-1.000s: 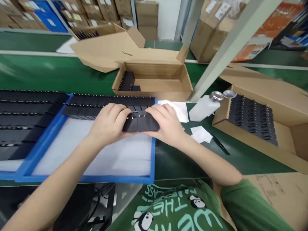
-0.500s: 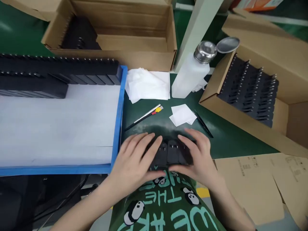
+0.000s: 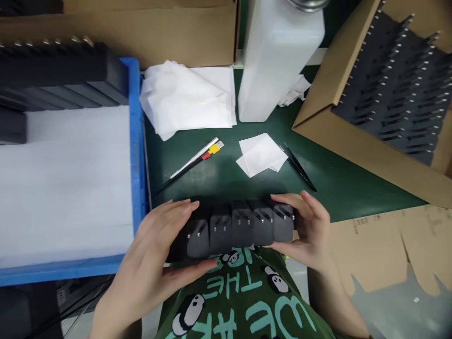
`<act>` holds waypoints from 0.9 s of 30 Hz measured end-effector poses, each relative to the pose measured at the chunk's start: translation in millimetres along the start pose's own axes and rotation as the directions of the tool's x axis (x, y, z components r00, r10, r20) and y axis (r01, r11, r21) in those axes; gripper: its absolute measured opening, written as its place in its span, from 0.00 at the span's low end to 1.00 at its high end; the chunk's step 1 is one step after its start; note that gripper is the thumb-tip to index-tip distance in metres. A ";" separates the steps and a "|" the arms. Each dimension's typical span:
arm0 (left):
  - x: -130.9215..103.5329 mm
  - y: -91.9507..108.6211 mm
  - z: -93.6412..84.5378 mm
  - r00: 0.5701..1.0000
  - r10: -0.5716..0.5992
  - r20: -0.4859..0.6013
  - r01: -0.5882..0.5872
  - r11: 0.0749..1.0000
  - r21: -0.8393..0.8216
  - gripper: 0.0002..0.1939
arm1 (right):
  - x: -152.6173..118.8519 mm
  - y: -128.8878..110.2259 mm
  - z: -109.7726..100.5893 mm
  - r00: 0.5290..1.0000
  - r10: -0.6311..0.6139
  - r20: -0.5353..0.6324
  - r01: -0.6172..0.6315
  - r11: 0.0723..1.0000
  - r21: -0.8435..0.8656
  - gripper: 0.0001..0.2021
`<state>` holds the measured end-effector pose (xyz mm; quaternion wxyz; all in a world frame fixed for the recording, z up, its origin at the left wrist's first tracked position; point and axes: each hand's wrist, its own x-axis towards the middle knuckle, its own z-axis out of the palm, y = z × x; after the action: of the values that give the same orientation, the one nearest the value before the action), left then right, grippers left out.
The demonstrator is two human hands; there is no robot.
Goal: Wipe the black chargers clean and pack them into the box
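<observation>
A row of several black plug chargers (image 3: 242, 227), metal prongs facing up toward me, is squeezed side by side at the table's near edge, in front of my green printed shirt. My left hand (image 3: 155, 249) wraps the left end of the row, its thumb along the near side and its fingers over the far side. At the other end, my right hand (image 3: 310, 230) grips the last charger between thumb and fingers. The palms partly hide the end chargers.
A blue-rimmed tray (image 3: 136, 141) with more black chargers (image 3: 70, 70) stands left. Behind lie white wipes (image 3: 194, 99), a white bottle (image 3: 278, 61) and a cardboard box (image 3: 197, 35). A USB cable (image 3: 187, 165), paper pieces (image 3: 261, 155), tweezers (image 3: 300, 167) and a charger-filled box (image 3: 367, 150) are nearby.
My hands have moved apart, and the row of chargers between them shows longer, with its prongs in plain sight. The whole view has come nearer to the table.
</observation>
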<state>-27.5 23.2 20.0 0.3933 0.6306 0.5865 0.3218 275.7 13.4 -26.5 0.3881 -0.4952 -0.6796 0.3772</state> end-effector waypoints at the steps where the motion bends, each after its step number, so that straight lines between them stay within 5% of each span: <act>1: 2.0 2.5 1.0 1.000 0.026 -0.005 -0.026 0.999 0.040 0.37 | 0.6 0.5 -0.5 1.000 0.003 0.000 -0.003 1.000 0.025 0.49; 5: 8.0 9.7 2.2 0.982 0.177 0.066 -0.188 0.938 0.290 0.31 | 2.4 5.0 -4.3 1.000 0.029 -0.001 -0.029 0.993 0.119 0.49; 10: 13.9 18.7 2.6 0.892 0.327 0.311 -0.448 0.729 0.518 0.33 | 3.2 10.9 -8.0 1.000 0.013 -0.003 -0.012 0.955 0.296 0.51; 20: 23.3 32.5 7.5 0.840 0.295 0.455 -0.534 0.595 0.600 0.28 | 2.5 9.9 -11.0 0.999 0.006 0.042 -0.019 0.945 0.325 0.52; 27: 23.9 36.7 8.7 0.841 0.308 0.444 -0.533 0.611 0.586 0.27 | 2.8 5.4 -13.0 0.996 0.035 0.081 -0.055 0.965 0.256 0.45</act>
<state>0.4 45.8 46.5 0.1258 0.8921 0.4291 0.0647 288.8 19.0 -25.5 0.4147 -0.4412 -0.6273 0.4897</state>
